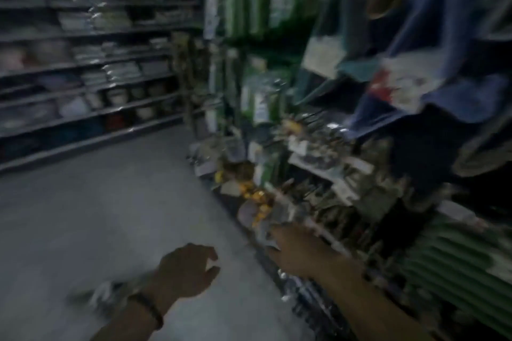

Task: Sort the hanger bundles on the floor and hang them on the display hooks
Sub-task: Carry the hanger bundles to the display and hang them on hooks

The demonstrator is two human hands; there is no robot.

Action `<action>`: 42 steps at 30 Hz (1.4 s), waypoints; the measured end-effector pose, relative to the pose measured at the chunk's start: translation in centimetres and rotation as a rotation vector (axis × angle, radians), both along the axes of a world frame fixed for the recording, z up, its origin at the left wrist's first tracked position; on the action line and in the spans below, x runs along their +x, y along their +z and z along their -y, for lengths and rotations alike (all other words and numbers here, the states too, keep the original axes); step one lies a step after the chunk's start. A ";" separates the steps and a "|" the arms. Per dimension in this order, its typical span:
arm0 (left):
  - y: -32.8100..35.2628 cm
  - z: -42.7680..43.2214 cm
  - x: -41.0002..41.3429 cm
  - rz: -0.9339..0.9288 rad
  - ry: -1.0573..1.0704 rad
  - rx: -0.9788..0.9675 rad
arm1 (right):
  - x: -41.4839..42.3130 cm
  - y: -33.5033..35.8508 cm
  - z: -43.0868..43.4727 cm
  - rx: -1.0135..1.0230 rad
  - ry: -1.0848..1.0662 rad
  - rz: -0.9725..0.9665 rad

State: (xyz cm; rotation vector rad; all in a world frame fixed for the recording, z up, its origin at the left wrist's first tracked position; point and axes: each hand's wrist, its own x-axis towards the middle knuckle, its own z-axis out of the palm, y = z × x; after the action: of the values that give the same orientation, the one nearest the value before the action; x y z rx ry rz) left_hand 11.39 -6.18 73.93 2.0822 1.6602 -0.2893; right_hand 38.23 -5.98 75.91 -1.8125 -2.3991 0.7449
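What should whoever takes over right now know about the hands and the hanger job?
Left hand: over the floor, fingers loosely curled, holds nothing.
Right hand: reaching at the low display shelves; blur hides its grip.
A pale bundle lies on the floor by the left wrist, too blurred to confirm as hangers.
Done: nothing hung that I can make out.
Left: sort and hang.
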 end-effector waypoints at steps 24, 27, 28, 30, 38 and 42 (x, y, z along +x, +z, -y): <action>-18.8 -3.9 -39.5 0.103 1.052 -0.370 | -48.9 -24.4 -25.9 -0.535 0.653 0.248; -21.6 -9.7 -42.1 0.131 1.151 -0.348 | -53.4 -28.8 -32.1 -0.518 0.676 0.267; -23.0 -11.5 -43.0 0.155 1.169 -0.332 | -55.1 -30.4 -33.8 -0.522 0.689 0.276; -25.9 -14.8 -44.8 0.214 1.194 -0.318 | -58.4 -33.6 -36.6 -0.534 0.695 0.297; -42.5 -21.0 -53.0 0.379 1.332 -0.373 | -70.0 -47.5 -40.9 -0.585 0.678 0.325; -52.7 -22.7 -56.8 0.493 1.377 -0.425 | -73.5 -57.7 -41.6 -0.564 0.649 0.422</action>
State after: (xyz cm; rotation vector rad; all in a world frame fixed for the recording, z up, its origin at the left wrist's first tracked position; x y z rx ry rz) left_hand -45.45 16.49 21.19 0.3620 2.0140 0.2886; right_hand -35.28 35.63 18.23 -1.3957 -3.4008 1.3095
